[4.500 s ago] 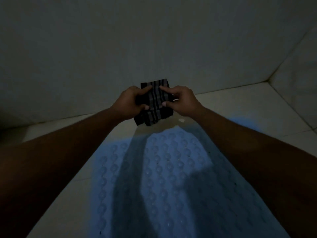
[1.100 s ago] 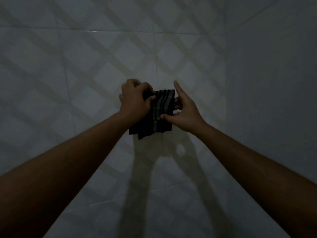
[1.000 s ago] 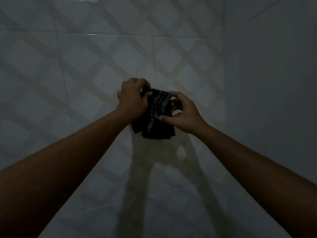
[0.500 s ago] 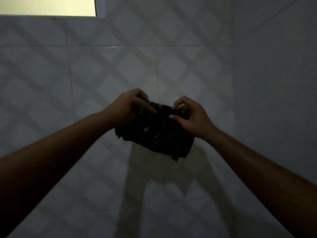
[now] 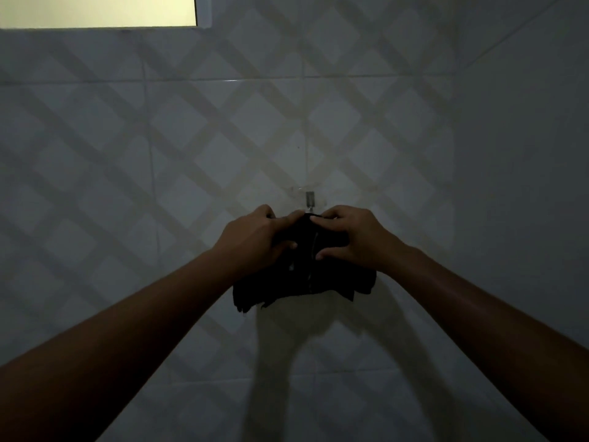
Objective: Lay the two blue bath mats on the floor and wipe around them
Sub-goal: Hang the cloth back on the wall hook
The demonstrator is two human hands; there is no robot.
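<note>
A dark striped cloth (image 5: 306, 275) is bunched between both hands against the tiled wall. My left hand (image 5: 255, 240) grips its left side and my right hand (image 5: 350, 237) grips its right side, fingers curled over the top edge. The cloth's top sits just under a small metal wall hook (image 5: 309, 199). Whether the cloth touches the hook is hidden by my fingers. The blue bath mats are out of view.
The wall (image 5: 159, 154) has pale diamond-pattern tiles. A plain side wall (image 5: 526, 186) meets it at a corner on the right. A lit window (image 5: 95, 9) shows at the top left. The room is dim.
The view rose from the floor and the blue mat to the wall. Both hands lifted the cloth up to just below the hook, which has come into sight.
</note>
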